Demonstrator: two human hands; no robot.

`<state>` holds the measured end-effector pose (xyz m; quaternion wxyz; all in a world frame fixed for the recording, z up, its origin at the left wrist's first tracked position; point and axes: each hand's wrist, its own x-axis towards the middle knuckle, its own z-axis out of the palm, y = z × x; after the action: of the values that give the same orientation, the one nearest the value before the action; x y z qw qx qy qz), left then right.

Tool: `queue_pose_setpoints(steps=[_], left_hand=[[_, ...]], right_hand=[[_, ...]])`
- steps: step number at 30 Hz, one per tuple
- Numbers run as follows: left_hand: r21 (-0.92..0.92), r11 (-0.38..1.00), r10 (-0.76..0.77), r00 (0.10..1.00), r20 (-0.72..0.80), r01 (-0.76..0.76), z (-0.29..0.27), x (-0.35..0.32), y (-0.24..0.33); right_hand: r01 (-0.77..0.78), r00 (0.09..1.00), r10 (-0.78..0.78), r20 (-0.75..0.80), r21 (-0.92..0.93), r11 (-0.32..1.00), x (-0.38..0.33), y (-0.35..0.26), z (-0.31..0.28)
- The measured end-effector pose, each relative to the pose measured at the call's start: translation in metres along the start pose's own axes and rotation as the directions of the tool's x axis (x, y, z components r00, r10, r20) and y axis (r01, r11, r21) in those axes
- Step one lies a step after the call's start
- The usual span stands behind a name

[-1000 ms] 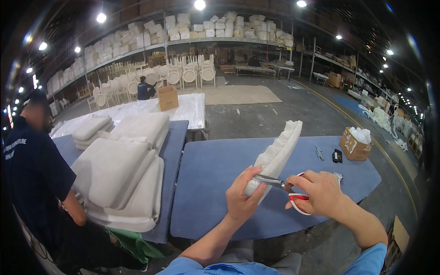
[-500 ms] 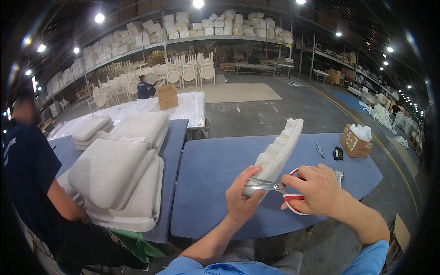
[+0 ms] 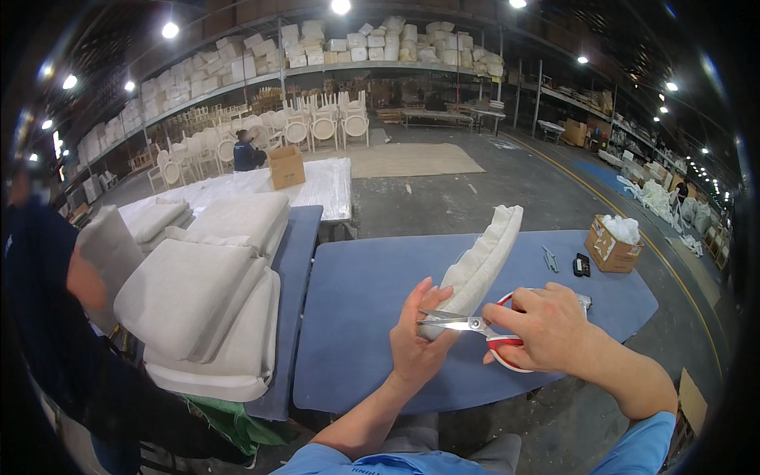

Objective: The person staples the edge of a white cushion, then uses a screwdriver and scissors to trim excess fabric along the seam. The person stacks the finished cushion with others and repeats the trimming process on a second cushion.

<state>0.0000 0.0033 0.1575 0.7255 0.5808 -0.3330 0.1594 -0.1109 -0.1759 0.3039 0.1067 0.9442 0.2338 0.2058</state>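
Left hand (image 3: 418, 342) grips the lower end of an off-white upholstered cushion (image 3: 484, 265), fingers partly extended; cushion stands on edge, slanting up and right over the table, gathered fabric along its edge. Right hand (image 3: 550, 328) closed round the red-and-white handles of scissors (image 3: 476, 324), blades parted across the cushion's lower end, tips close to the left fingers. Can't tell if the blades are biting fabric. Below: blue-covered table (image 3: 364, 293). Metallic item (image 3: 585, 302) just past the right hand, mostly hidden, type unclear. Farther out on the same table: grey-blue tool (image 3: 549, 258), small black item (image 3: 582, 265), cardboard box (image 3: 616, 247) with white material on top. Left side: stacked pale cushions (image 3: 186, 297) on a second blue-covered table (image 3: 303, 237), co-worker (image 3: 39, 261) beside it, blurred. Beyond: plastic-covered table (image 3: 332, 186) with open carton (image 3: 286, 168), then pale round-backed chairs (image 3: 324, 131).
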Motion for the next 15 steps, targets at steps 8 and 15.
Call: queue_pose_setpoints(steps=[8, 15], left_hand=[[-0.008, 1.000, 0.006, 1.000, 0.005, -0.006, -0.0005, -0.0015, -0.0038], [-0.029, 0.999, 0.015, 1.000, 0.008, -0.015, -0.0006, -0.0019, -0.0067]], right_hand=[[0.025, 0.998, -0.026, -0.053, -0.015, 1.000, 0.0025, -0.0003, 0.0035], [0.032, 0.999, -0.034, -0.041, -0.046, 0.998, 0.0038, -0.0009, 0.0015]])
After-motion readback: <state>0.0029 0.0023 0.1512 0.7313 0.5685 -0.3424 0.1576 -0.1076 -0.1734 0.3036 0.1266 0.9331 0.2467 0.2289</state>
